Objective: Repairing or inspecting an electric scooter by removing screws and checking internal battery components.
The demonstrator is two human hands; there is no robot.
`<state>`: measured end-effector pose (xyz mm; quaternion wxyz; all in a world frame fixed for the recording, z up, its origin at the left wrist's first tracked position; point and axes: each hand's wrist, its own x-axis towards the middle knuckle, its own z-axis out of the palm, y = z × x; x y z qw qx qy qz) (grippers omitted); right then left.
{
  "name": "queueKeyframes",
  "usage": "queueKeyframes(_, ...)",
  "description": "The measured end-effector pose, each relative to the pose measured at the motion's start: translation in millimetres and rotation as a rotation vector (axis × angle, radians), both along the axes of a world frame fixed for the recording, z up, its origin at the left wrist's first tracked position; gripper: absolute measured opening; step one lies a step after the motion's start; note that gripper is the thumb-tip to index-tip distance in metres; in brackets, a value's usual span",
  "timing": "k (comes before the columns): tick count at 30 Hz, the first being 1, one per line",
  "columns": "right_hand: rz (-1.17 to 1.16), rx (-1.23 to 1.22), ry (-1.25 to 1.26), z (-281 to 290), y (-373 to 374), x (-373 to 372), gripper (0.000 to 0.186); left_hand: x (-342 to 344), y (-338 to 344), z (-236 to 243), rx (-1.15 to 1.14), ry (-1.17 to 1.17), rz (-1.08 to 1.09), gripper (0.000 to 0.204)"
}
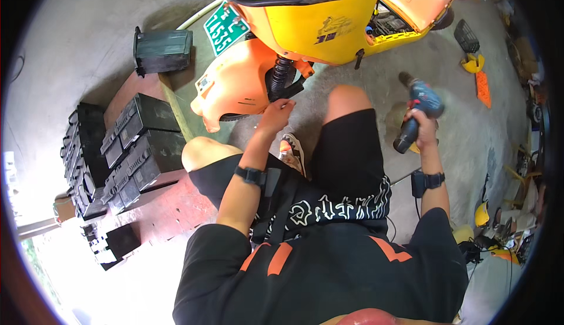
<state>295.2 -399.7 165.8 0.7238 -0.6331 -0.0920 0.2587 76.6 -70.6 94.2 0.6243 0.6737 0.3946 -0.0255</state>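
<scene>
In my right hand (425,128) is a cordless drill (427,99), gripped by its handle and held out to the right of my knee. The drill is blue and black with red accents, and its chuck points away from me. My left hand (275,115) is closed, fingers curled together, just beside the front suspension spring (281,78) of a yellow and orange scooter (320,22). Whether something small sits between those fingers cannot be made out. The scooter's orange front fender (238,78) covers most of its wheel, left of that hand.
Black battery-like cases (144,149) with handles stand stacked on a reddish board at the left. A dark bin-shaped box (163,51) lies beyond them. An orange piece (483,88) and a black grate (467,36) lie on the floor at right. Clutter lines the right edge.
</scene>
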Motion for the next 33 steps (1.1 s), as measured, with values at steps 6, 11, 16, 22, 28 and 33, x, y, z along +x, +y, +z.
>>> queueKeyframes(6, 0.122, 0.346, 0.105, 86.8, 55.3, -62.4, 0.045, 44.1, -11.6, -44.4, -0.256, -0.205, 0.168, 0.038)
queueKeyframes(11, 0.115, 0.235, 0.345, 13.4, 129.1, -95.3, 0.041, 78.2, 13.5, -121.2, 0.127, -0.301, 0.133, 0.045)
queueKeyframes(16, 0.13, 0.15, 0.311, -58.3, 148.2, -105.4, 0.031, 106.9, 21.6, -133.3, 0.179, -0.374, 0.242, 0.048)
queueKeyframes(22, 0.067, 0.061, 0.202, -110.2, 141.1, -104.7, 0.031, 123.1, 15.3, -127.0, 0.033, -0.309, 0.349, 0.042)
queueKeyframes(28, 0.132, 0.132, 0.245, -122.3, 146.6, -103.2, 0.034, 123.5, 20.1, -131.1, 0.038, -0.215, 0.363, 0.043)
queueKeyframes(33, 0.113, 0.124, 0.222, -123.0, 146.3, -101.7, 0.026, 120.7, 17.5, -126.6, 0.177, -0.237, 0.245, 0.041)
